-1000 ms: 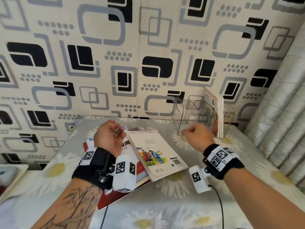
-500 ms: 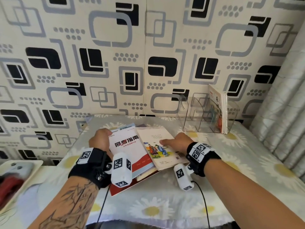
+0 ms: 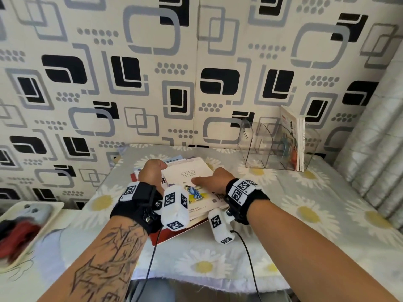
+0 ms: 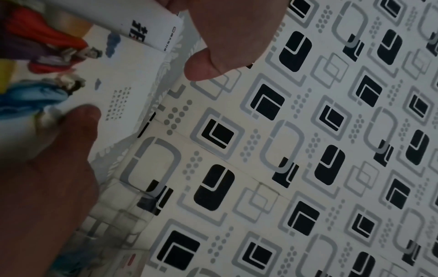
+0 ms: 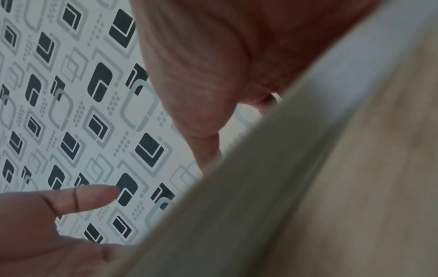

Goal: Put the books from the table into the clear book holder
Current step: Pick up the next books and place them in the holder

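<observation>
A stack of books lies at the middle of the table [image 3: 305, 214]. On top is an illustrated book [image 3: 192, 171] [image 4: 123, 78] [image 5: 308, 187]. My right hand [image 3: 214, 179] [image 5: 201, 65] grips its right edge, thumb flat on the cover. My left hand [image 3: 151, 173] [image 4: 225, 37] rests loosely curled on a red-and-white book [image 3: 163, 181] [image 4: 147, 28] just to the left; its fingers are hidden. A larger red book [image 3: 174, 233] sticks out beneath. The clear book holder [image 3: 261, 144] stands at the back right with one book [image 3: 292, 136] upright in its right slot.
A patterned wall runs close behind the table. A pale curtain [image 3: 375, 138] hangs along the right side. At the far left a tray [image 3: 50, 211] holds red and grey items. The table's front edge is near my forearms.
My right hand came back from the holder and down onto the illustrated book. That book now overlaps the red-and-white one. My left hand shifted from that book's left edge onto its top.
</observation>
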A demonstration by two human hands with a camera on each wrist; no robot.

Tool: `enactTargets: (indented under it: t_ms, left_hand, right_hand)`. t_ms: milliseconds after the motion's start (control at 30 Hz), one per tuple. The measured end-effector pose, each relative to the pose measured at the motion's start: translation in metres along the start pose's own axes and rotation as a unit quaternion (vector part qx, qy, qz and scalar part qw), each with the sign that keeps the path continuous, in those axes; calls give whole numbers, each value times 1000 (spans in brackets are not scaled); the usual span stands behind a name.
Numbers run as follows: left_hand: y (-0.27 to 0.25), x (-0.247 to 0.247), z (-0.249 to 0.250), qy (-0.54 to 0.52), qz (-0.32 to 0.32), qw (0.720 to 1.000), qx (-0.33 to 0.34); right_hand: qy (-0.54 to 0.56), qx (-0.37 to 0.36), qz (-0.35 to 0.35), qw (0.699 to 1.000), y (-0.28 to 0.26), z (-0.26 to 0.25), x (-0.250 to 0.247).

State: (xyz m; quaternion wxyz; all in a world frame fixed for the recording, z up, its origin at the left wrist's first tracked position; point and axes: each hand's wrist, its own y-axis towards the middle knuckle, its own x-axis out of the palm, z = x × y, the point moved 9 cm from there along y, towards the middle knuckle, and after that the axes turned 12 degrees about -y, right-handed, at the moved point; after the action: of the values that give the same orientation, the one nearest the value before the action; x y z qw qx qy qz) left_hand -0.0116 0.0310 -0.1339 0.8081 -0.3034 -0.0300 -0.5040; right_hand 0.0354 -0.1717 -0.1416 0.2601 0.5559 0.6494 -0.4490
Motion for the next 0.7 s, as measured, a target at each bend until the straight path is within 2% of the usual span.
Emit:
enactTargets:
  t_ms: [233, 433, 600, 700]
  left_hand:
    - [-17, 24, -9, 13, -53, 998, -18]
    - [-6, 27, -11, 16, -80, 996, -45]
    - [-10, 12, -4, 7, -42, 999, -3]
    - [-15, 10, -7, -1, -65, 998, -19]
  right_hand:
    - [38, 1, -16, 999, 0, 1, 6]
    - [67, 7, -16, 998, -3, 4, 7]
    - [106, -1, 9, 994, -3, 8, 7]
    - [139, -3, 17, 990, -4, 10, 8]
